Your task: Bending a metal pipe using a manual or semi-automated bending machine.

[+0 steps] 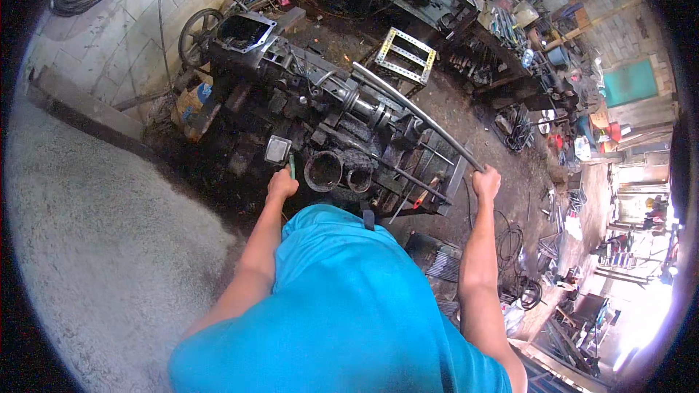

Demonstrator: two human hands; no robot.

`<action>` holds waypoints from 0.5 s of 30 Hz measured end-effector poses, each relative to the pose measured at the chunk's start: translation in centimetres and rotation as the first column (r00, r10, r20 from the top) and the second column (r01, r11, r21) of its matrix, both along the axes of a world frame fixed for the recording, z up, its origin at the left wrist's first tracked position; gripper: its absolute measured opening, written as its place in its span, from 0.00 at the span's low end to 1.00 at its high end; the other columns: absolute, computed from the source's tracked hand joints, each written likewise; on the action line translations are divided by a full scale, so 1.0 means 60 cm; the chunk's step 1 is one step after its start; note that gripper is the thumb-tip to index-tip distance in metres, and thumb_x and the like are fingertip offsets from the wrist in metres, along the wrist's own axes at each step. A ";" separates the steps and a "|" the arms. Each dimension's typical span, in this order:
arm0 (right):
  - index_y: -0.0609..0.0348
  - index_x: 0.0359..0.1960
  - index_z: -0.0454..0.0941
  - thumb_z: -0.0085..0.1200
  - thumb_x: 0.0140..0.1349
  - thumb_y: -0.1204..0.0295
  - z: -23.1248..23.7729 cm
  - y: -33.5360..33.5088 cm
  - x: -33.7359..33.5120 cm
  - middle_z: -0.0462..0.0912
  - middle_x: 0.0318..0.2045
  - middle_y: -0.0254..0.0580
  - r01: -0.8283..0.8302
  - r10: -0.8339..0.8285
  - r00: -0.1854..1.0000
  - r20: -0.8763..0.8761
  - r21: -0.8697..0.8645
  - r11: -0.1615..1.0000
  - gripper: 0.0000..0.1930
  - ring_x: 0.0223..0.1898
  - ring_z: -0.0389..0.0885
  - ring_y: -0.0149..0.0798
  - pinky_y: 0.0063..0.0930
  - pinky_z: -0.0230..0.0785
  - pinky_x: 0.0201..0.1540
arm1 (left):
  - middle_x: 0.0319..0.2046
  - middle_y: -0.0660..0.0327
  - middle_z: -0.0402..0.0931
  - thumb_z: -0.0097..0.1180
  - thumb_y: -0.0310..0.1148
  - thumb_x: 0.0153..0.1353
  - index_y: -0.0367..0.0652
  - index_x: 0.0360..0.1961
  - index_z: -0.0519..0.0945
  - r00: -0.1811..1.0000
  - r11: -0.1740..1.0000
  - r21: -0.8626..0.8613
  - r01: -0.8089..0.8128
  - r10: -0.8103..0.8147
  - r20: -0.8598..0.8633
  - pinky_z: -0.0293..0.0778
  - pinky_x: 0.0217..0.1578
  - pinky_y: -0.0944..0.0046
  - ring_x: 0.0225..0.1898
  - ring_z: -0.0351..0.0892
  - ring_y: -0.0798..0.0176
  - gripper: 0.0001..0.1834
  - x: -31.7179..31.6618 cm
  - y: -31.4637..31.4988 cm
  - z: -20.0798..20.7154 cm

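My right hand [486, 183] is closed round the near end of a long grey metal bar [429, 118]. The bar slants away to the far left, over the edge of a greasy lathe [360, 105]. My left hand [282, 183] is closed on a green handle [292, 166]; what the handle belongs to is hard to make out. Just beyond that hand sits a small square pale metal piece [277, 150]. Two dark round cups [323, 172] stand on the machine's near side, between my hands.
A handwheel [198, 36] is at the machine's far left end, by the block wall. Beyond the bar stands a perforated metal frame [405, 56]. Tool-laden benches [502, 65] line the back right. Loose cables [507, 239] lie on the floor to my right.
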State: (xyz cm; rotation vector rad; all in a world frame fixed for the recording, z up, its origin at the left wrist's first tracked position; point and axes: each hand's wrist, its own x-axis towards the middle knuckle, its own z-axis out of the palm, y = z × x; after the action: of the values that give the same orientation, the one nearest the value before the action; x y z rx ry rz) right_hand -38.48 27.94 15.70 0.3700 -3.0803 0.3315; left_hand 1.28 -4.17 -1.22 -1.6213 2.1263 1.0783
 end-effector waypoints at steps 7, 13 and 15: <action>0.58 0.39 0.82 0.49 0.45 0.70 -0.002 0.002 -0.004 0.79 0.35 0.64 -0.018 0.018 1.000 -0.012 -0.018 1.000 0.18 0.41 0.78 0.60 0.46 0.69 0.47 | 0.41 0.39 0.76 0.54 0.35 0.49 0.36 0.44 0.77 0.993 0.997 -0.046 0.054 -0.058 -0.107 0.71 0.48 0.48 0.47 0.75 0.39 0.20 -0.026 -0.002 0.054; 0.59 0.36 0.82 0.51 0.46 0.68 -0.006 0.003 -0.010 0.79 0.33 0.64 -0.033 0.033 0.999 -0.007 0.021 0.999 0.15 0.40 0.78 0.61 0.47 0.69 0.45 | 0.42 0.41 0.77 0.57 0.38 0.53 0.38 0.45 0.77 0.986 0.996 -0.085 -0.014 0.000 -0.165 0.70 0.46 0.46 0.47 0.75 0.39 0.20 -0.027 0.003 0.052; 0.58 0.36 0.82 0.50 0.45 0.69 -0.001 -0.001 -0.011 0.80 0.33 0.64 -0.016 0.016 1.000 0.013 0.011 1.000 0.15 0.40 0.78 0.61 0.47 0.70 0.45 | 0.43 0.41 0.76 0.56 0.40 0.54 0.39 0.47 0.77 0.967 0.995 -0.047 -0.083 0.069 -0.246 0.70 0.47 0.46 0.48 0.74 0.40 0.21 -0.029 -0.001 0.044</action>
State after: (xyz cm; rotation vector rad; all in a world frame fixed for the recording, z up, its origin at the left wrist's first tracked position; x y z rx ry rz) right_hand -39.13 27.90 15.64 0.3949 -3.0947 0.3184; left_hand -0.47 -4.20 1.44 -1.6841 2.2821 1.3140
